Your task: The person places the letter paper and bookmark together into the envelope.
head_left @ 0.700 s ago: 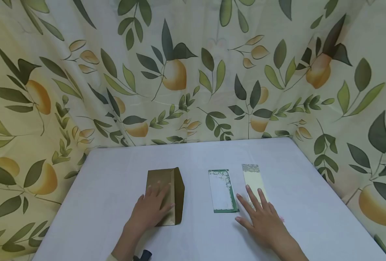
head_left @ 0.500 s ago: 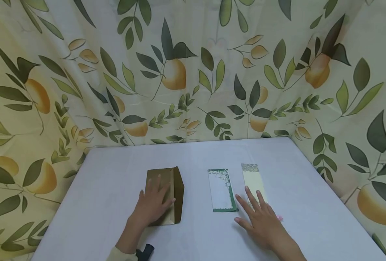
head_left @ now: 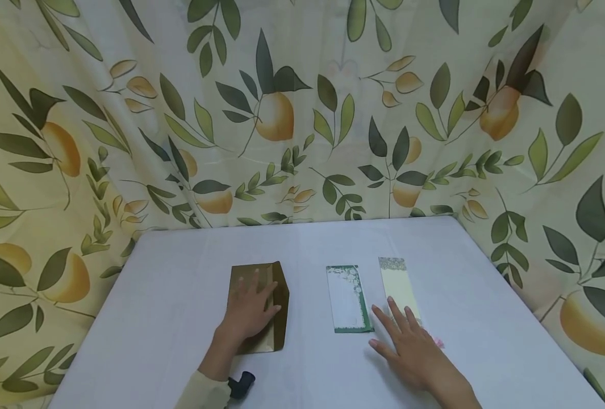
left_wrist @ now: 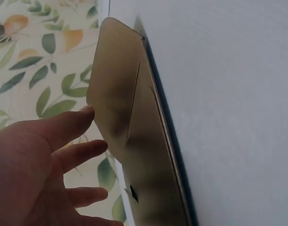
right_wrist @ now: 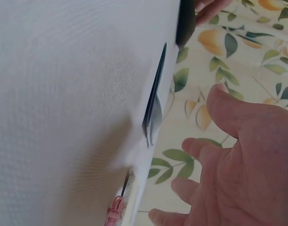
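A gold-brown envelope [head_left: 283, 328] lies on the table with its flap unfolded to the right. Over it my left hand [head_left: 250, 315] is spread, fingers pointing away from me. In the left wrist view the fingers reach toward the envelope's flap [left_wrist: 118, 84]; whether they touch it I cannot tell. My right hand [head_left: 413, 353] is held above the table with spread fingers, partly covering a pale yellow card [head_left: 397, 284] that has a patterned top. Beside this hand a small pink piece [head_left: 439, 342] shows, tied like a ribbon in the right wrist view. Neither hand holds anything.
A white card with a green floral border [head_left: 345, 301] lies between the envelope and the yellow card. White cloth covers the table [head_left: 179, 284]. A fruit-patterned curtain [head_left: 302, 113] hangs around its back and sides. A dark device [head_left: 242, 385] sits at the left wrist.
My left hand has shifted to the right and slightly forward over the envelope. The right hand has stayed nearly still, and the envelope and cards lie where they were.
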A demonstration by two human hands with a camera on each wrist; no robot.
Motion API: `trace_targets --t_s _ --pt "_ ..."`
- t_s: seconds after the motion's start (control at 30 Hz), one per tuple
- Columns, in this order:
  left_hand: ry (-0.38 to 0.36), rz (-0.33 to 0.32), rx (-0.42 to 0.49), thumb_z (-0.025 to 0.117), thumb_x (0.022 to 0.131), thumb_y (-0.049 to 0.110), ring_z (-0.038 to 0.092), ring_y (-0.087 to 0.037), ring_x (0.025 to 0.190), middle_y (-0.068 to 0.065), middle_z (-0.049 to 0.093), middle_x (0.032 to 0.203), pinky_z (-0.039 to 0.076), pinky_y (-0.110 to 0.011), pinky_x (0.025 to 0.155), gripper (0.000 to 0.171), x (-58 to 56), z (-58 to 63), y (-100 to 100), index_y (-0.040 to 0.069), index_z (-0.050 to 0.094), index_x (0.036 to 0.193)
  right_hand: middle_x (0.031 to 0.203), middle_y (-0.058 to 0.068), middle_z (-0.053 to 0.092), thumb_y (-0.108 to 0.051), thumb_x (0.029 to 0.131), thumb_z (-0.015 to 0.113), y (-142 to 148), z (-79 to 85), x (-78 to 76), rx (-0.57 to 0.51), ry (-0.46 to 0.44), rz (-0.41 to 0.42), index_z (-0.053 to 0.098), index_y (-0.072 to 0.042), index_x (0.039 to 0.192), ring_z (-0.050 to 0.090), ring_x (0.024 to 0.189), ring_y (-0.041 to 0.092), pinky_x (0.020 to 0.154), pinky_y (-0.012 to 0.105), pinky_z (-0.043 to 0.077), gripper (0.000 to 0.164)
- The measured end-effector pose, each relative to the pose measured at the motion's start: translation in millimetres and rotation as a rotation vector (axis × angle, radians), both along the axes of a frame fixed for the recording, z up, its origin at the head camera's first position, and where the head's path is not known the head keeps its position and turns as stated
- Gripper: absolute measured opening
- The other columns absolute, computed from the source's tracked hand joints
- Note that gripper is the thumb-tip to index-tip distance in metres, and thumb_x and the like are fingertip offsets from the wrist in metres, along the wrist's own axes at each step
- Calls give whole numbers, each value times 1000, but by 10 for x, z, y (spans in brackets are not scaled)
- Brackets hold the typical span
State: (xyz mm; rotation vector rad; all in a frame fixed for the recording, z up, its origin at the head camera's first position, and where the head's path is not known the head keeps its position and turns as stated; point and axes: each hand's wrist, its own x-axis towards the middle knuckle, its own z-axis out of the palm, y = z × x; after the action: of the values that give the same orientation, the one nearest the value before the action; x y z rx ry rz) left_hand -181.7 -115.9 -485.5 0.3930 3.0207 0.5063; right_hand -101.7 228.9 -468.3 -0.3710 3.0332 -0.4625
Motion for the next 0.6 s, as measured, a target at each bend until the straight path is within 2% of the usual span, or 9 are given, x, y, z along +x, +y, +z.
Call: trace_targets --t_s 0.17,0.3,0.47,0.6 --pt "-47 27 -22 53 92 50 11 -50 136 -18 14 154 24 -67 96 58 -34 1 58 25 42 143 155 12 17 -57 94 43 -2 -7 -3 -37 -3 -1 31 -25 148 17 135 49 92 70 25 65" --pt "-72 59 -42 54 91 51 14 -49 135 -17 16 154 26 -72 90 60 -46 6 74 26 42 143 154 14 20 -60 93 41 -7 42 -34 -15 -92 -3 33 -23 148 17 135 48 93 71 23 66" --pt "-104 108 -22 61 85 52 16 -52 134 -17 19 153 23 -73 91 66 -34 11 82 24 43 143 149 16 31 -64 91 40 -15 178 -79 -10 -242 -50 38 -23 146 21 135 47 93 70 23 68" --pt "-84 103 -20 64 82 53 17 -53 133 -19 20 153 25 -73 90 70 -31 21 90 22 45 142 144 15 40 -65 89 43 -21 266 -109 -44 -298 -62 41 -21 144 25 132 48 95 66 25 70"
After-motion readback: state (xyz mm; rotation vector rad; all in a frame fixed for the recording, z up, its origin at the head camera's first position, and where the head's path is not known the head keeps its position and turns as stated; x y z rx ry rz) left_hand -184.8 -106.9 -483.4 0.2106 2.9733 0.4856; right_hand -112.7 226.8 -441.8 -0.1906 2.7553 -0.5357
